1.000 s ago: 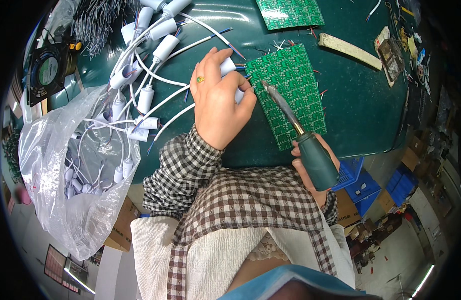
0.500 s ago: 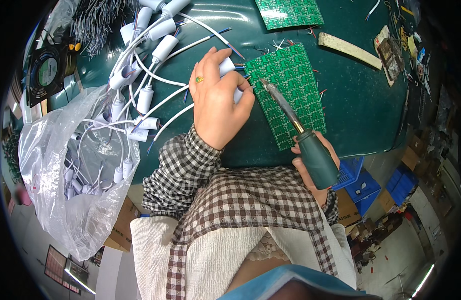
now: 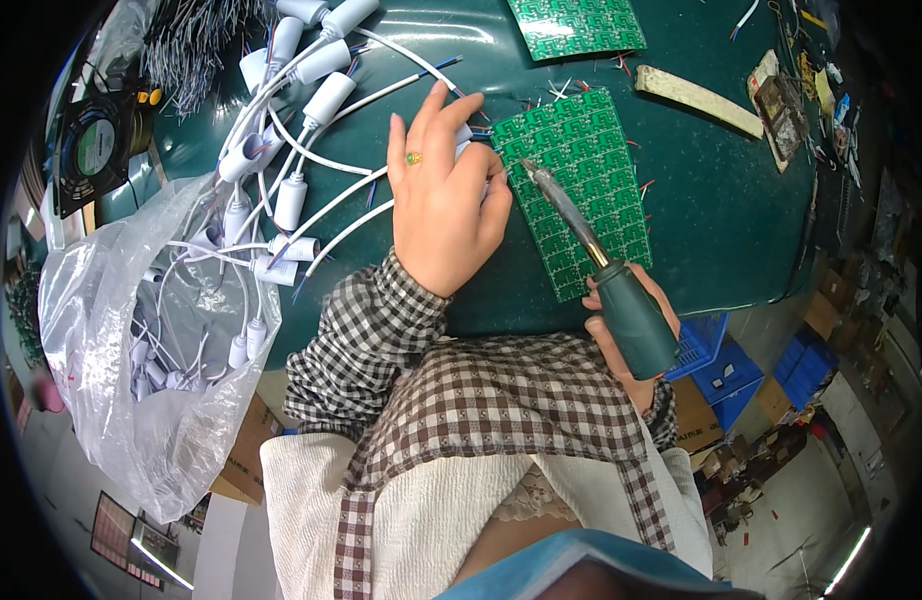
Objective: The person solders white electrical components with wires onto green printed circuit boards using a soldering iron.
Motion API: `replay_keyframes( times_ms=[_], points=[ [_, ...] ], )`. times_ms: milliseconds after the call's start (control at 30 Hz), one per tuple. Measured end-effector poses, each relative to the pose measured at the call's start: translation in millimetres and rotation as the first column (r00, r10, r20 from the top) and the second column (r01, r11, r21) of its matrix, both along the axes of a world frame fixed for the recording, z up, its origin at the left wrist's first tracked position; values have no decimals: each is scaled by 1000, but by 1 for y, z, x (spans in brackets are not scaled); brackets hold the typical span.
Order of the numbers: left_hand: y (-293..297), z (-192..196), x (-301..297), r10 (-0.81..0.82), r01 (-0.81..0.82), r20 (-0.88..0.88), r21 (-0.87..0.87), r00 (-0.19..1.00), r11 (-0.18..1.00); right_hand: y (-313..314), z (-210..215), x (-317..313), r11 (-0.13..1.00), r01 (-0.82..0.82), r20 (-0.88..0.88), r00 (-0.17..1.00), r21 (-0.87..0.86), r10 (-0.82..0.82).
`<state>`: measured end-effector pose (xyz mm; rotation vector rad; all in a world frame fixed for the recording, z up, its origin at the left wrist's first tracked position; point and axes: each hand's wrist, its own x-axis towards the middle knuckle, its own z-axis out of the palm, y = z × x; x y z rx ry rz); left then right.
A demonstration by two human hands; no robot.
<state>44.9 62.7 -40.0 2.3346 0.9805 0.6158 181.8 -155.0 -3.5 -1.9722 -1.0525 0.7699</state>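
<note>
My right hand [image 3: 653, 318] is closed round the dark green handle of a soldering iron [image 3: 636, 315]. The iron's tip rests at the upper left part of a green circuit board panel [image 3: 586, 195], near its left edge. At that edge my left hand [image 3: 443, 205] has thumb and forefinger bent over a white cylindrical cable fitting [image 3: 464, 137], mostly hidden under the fingers. Its middle and ring fingers are raised and stretched out. Short blue and dark wires run from the fitting to the board's edge. Red wire ends stick out along the board's right side.
Several white fittings with cables [image 3: 291, 200] lie left of my left hand. A clear plastic bag [image 3: 111, 380] holds more of them. Around the table [image 3: 726, 240] are a black fan [image 3: 89, 145], a bundle of wires [image 3: 196, 50], another green board [image 3: 581, 25] and a pale strip [image 3: 701, 100].
My left hand has shifted slightly right, and its raised fingers have spread and lifted off the white fitting. The soldering iron and the circuit board panel have hardly moved.
</note>
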Motion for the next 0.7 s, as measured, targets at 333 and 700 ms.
replay_keyframes(
  times_ms=[333, 700],
  points=[
    [11, -2, -2, -43, 48, 47, -119, 998, 992, 0, 2, 0, 999, -19, 18, 1000, -29, 20],
    [10, -1, 0, -22, 23, 15, -125, 1000, 992, 1, 0, -1, 1000, -3, -30, 1000, 10, 3]
  ],
)
